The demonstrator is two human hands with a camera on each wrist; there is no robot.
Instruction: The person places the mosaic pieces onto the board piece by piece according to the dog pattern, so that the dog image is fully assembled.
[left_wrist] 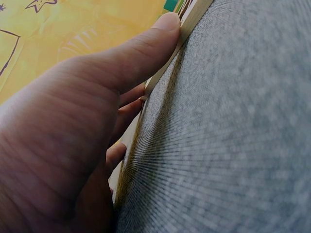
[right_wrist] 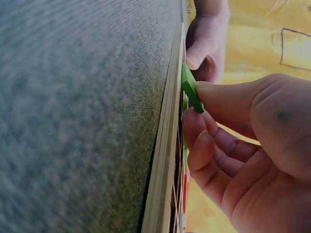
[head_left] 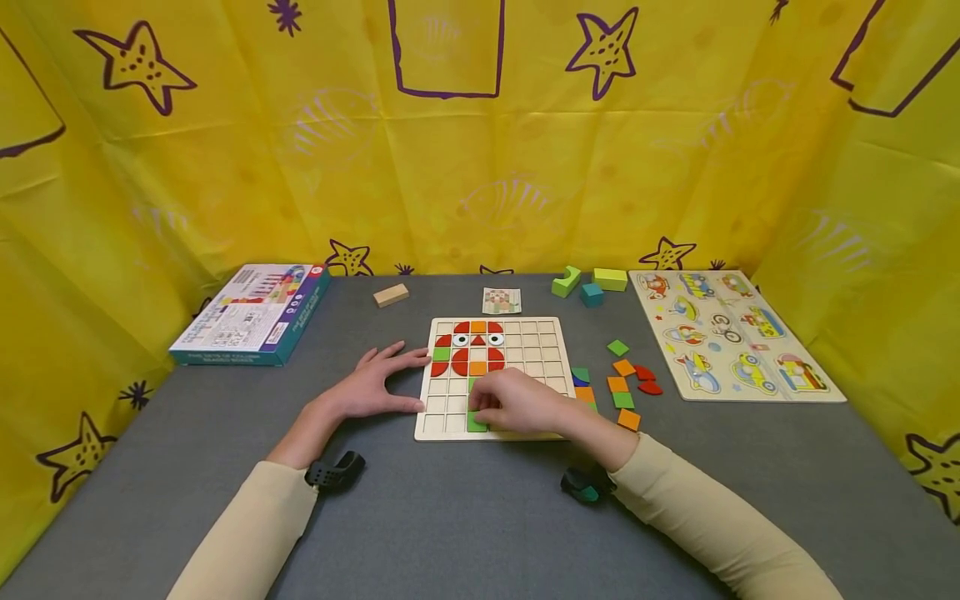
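Note:
A wooden grid board (head_left: pixel 540 350) lies mid-table, its upper left cells filled with red, orange, green and eye-marked tiles. My right hand (head_left: pixel 517 402) is over the lower part of the board. Between thumb and fingertips it pinches a green square tile (right_wrist: pixel 190 88), tilted at the board's near edge in the right wrist view. My left hand (head_left: pixel 371 387) rests at the board's left side, thumb (left_wrist: pixel 167 23) and fingers stretched out and touching its edge. Part of the tile column under my right hand is hidden.
Loose orange tiles (head_left: pixel 625 367), green tiles (head_left: pixel 618 347) and red curved pieces (head_left: pixel 649 387) lie right of the board. Behind it sits a small pattern card (head_left: pixel 502 301). A flat box (head_left: pixel 243 312) is far left, a picture puzzle board (head_left: pixel 731 333) far right, with blocks (head_left: pixel 592 294) nearby.

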